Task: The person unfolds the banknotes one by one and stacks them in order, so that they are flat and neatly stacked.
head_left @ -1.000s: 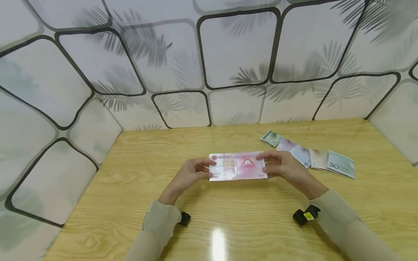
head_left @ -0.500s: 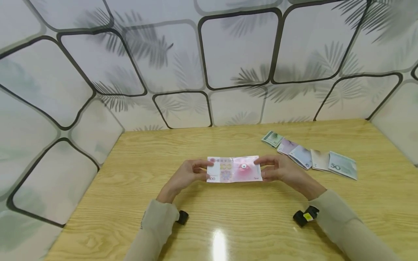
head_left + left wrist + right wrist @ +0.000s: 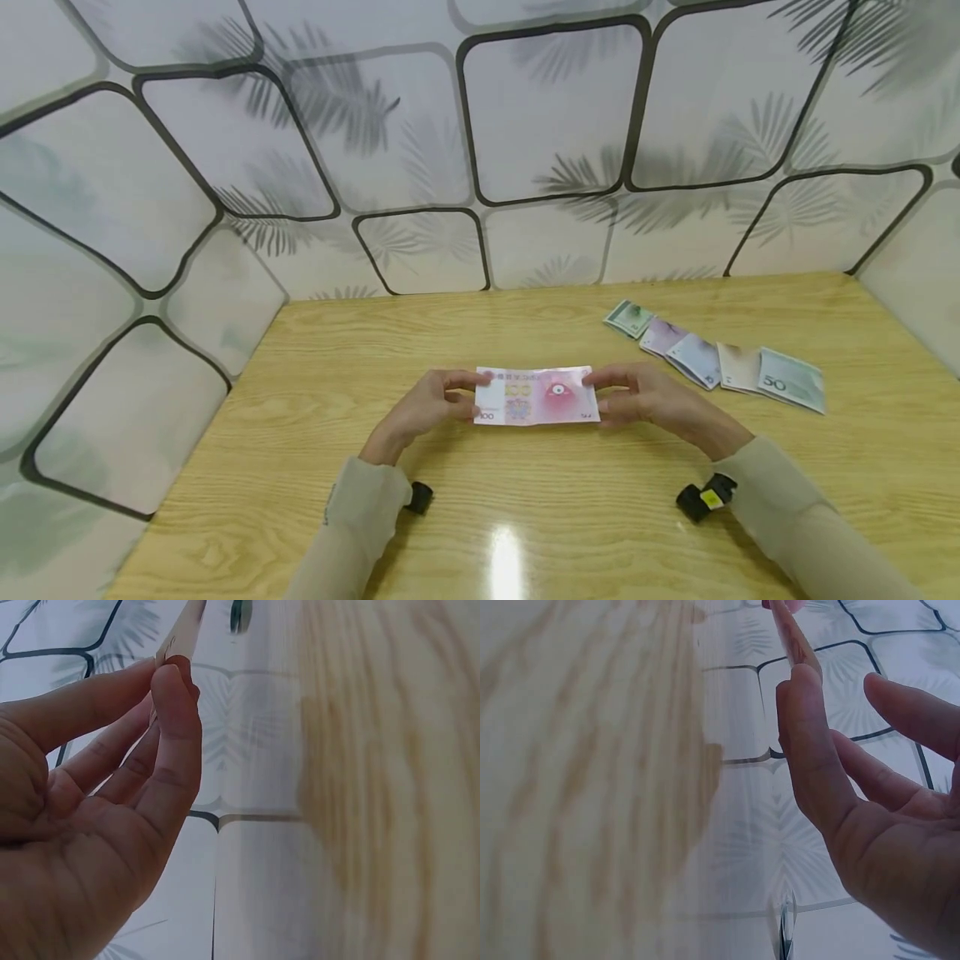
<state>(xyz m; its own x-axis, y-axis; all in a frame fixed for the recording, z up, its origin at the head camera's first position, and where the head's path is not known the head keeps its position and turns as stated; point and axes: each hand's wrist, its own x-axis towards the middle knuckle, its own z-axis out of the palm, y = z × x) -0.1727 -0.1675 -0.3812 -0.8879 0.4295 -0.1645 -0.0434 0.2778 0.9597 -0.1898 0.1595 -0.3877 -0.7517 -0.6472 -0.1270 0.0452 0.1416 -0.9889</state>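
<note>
A pink banknote [image 3: 536, 396] marked 100, with a crease across its middle, is stretched out face up between both hands. My left hand [image 3: 431, 408] pinches its left edge with thumb and fingers; the left wrist view shows the fingertips [image 3: 171, 686] meeting on the note's edge [image 3: 184, 630]. At the right edge is my right hand [image 3: 648, 400], its index finger over the upper corner and its thumb by the lower one. In the right wrist view one fingertip lies against the note [image 3: 795, 641] while another finger [image 3: 900, 705] stands apart from it.
On the wooden table [image 3: 337, 350], to the right, lies an overlapping row of folded notes: green [image 3: 628, 318], purple [image 3: 663, 335], blue [image 3: 696, 361], tan [image 3: 738, 367] and a grey-green 50 [image 3: 791, 381]. A patterned wall [image 3: 547, 242] borders the back.
Both hands have brought the pink note slightly left and nearer to me. Its crease, glare and tilt look different, and it now appears flatter. The folded notes stay put.
</note>
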